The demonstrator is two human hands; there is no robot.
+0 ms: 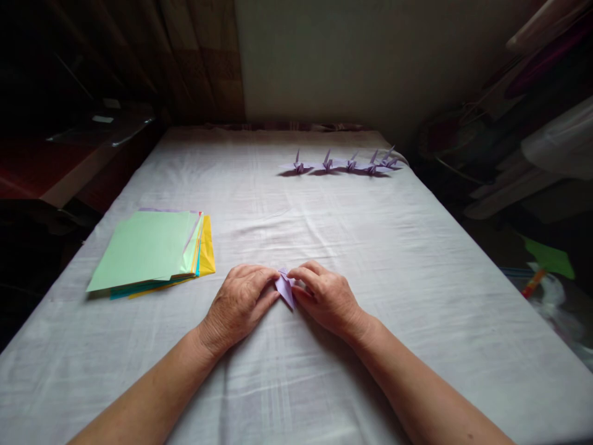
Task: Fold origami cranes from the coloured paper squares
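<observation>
Low in the middle of the frame, both hands meet over a small piece of folded paper (285, 288) lying on the white cloth (352, 247) that covers the desk. The paper is pale purple, folded down to a narrow, pointed shape: its lower tip pokes out between the two hands toward the bottom of the frame, with a crease running up its length. Its upper part is hidden under the fingertips, so the full outline cannot be made out.

The left hand (238, 304) lies palm down with its fingers curled inward, the tips pressing on the paper's left edge. The right hand (327, 296) mirrors it, fingers bent and pinching the paper's right edge, thumb tucked beneath. Both hands are closed on the paper, holding it against the cloth.

At the left of the frame, well apart from the hands, sits a stack of sheets (151, 250), pale green on top, with yellow, teal and orange edges fanned out below. In the upper middle, near the far edge of the cloth, a row of cranes (345, 164) in the same purple stands side by side, wings and tails raised
</observation>
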